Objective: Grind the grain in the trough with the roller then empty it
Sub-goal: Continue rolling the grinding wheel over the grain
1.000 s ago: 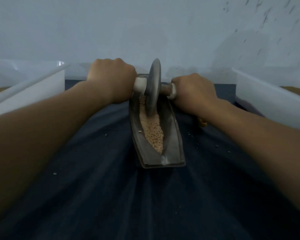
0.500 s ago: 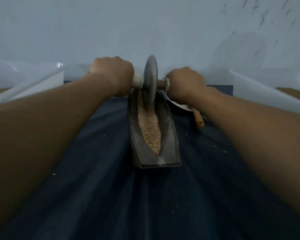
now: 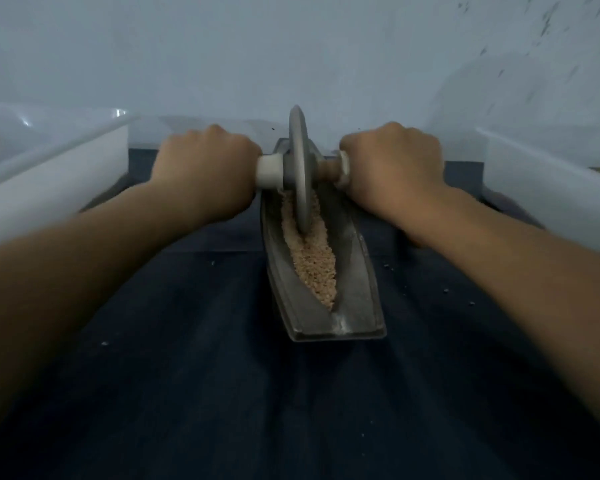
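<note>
Most grain (image 3: 314,265) is seen lying in the groove of the trough (image 3: 355,289), a pale, coarse ridge running from under the disc to just short of the near lip. A few specks are scattered on the worktop (image 3: 187,375) to either side. The trough is set lengthwise on the dark worktop, between the forearms, and is not seen to have shifted.

Roller (image 3: 300,174): held upright, rim sunk in the grain, in the far half of the trough. Half a second back it was pushed closer to the far end. It has since been drawn a little toward the near end, so a return stroke is judged to be under way. Part of that shift may be head movement.

Left grip (image 3: 205,174) is clamped on the white axle stub, and right grip (image 3: 395,171) is clamped on the opposite stub. Both are wrapped fully round, knuckles up.

A scoop noted earlier by the right wrist is no longer made out.

Left tub (image 3: 49,188) and right tub (image 3: 551,202) are placed flanking the worktop. Their contents cannot be told.

Judgement: grinding is mid-course, the grain looks little broken as yet, and the near end has not been worked. Emptying is not yet due.
</note>
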Available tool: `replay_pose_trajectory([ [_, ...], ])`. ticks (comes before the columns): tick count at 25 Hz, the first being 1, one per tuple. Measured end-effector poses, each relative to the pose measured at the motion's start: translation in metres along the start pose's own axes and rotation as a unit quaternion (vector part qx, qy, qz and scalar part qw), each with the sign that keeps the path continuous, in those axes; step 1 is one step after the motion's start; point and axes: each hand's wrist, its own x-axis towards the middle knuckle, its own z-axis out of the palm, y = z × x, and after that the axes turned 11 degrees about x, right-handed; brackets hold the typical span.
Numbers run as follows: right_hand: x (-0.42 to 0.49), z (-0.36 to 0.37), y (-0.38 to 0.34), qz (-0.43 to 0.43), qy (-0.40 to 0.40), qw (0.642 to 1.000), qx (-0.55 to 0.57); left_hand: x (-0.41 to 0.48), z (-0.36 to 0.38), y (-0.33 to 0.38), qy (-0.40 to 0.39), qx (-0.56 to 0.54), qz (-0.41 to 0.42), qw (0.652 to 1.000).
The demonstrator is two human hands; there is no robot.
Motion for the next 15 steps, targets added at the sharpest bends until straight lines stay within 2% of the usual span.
replay_pose_trajectory([
  [2, 0.024, 0.001, -0.005, 0.007, -0.007, 1.000, 0.003, 0.025, 0.003, 0.002, -0.035, -0.027, -0.011, 0.999],
  [5, 0.008, -0.010, 0.001, -0.041, -0.020, 0.999, -0.012, 0.003, 0.004, -0.007, -0.041, -0.061, 0.014, 0.997],
  [8, -0.045, -0.025, 0.016, -0.106, 0.050, 0.993, -0.004, -0.046, -0.007, -0.024, 0.063, -0.072, 0.090, 0.991],
  [10, -0.051, -0.024, 0.025, -0.120, 0.043, 0.992, 0.007, -0.051, -0.010, -0.031, 0.086, -0.063, 0.113, 0.988],
  [13, -0.025, -0.005, 0.013, -0.050, 0.059, 0.997, -0.025, -0.030, -0.002, -0.012, 0.019, -0.007, 0.044, 0.999],
  [15, 0.004, 0.005, 0.000, 0.004, 0.022, 1.000, 0.014, 0.006, -0.002, -0.003, -0.028, 0.003, -0.003, 1.000],
])
